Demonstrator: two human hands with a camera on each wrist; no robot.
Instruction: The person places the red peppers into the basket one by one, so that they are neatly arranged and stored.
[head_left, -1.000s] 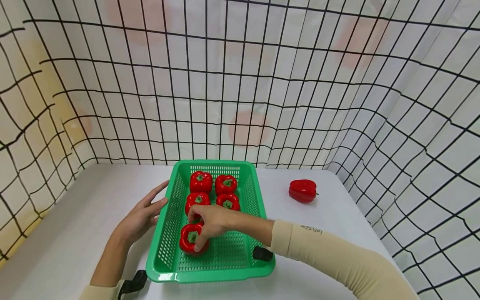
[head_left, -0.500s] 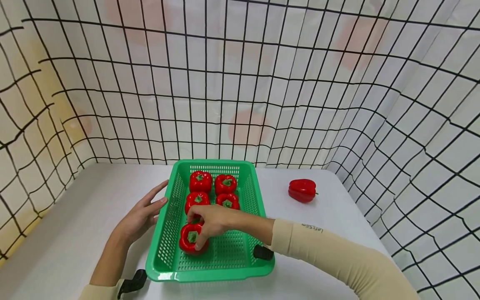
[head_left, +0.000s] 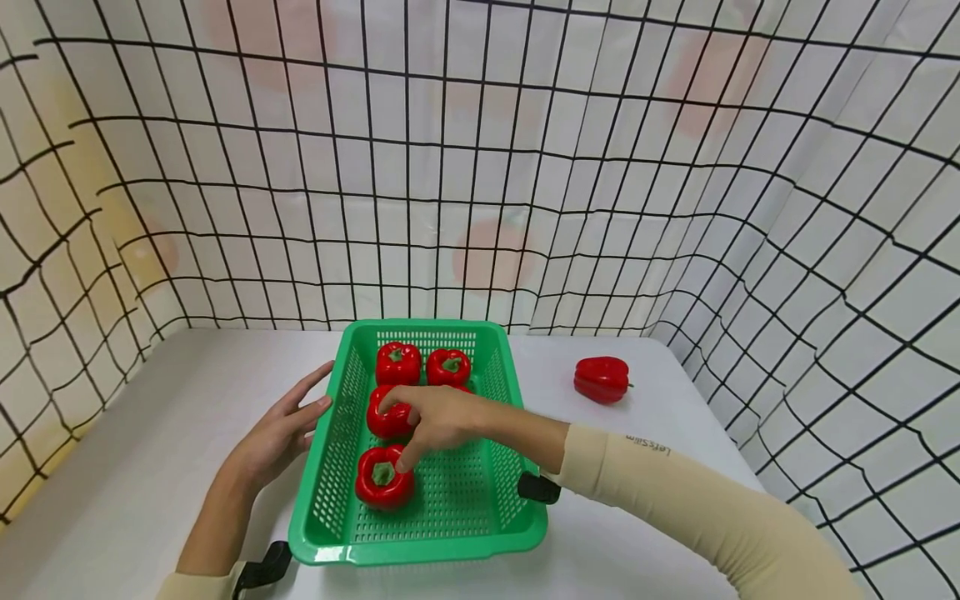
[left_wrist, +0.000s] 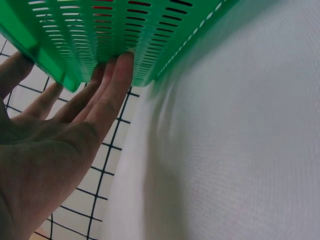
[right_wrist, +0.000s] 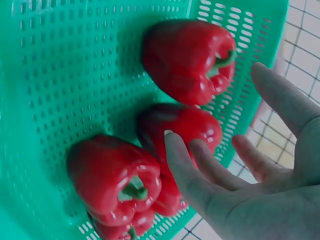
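A green slotted basket [head_left: 333, 467] stands on the white table and holds several red bell peppers. The front pepper [head_left: 384, 477] sits alone, stem up. My right hand [head_left: 408, 433] hovers over the basket's middle with fingers spread and holds nothing; its forefinger points down at the front pepper's rim and its thumb lies over the middle-left pepper [head_left: 388, 421]. In the right wrist view the open right hand [right_wrist: 235, 170] is above three peppers, one of them [right_wrist: 120, 177] stem up. My left hand [head_left: 300, 412] lies flat against the basket's left wall [left_wrist: 115, 35], its fingers [left_wrist: 107, 95] straight.
A loose red pepper [head_left: 602, 379] lies on its side on the table right of the basket. Two more peppers [head_left: 397, 363] [head_left: 448, 367] stand at the basket's back. White curtains with a black grid enclose the table on three sides.
My right hand has let go of the front pepper and drawn back and up over the middle peppers, fingers spreading. The left hand and basket stay put.
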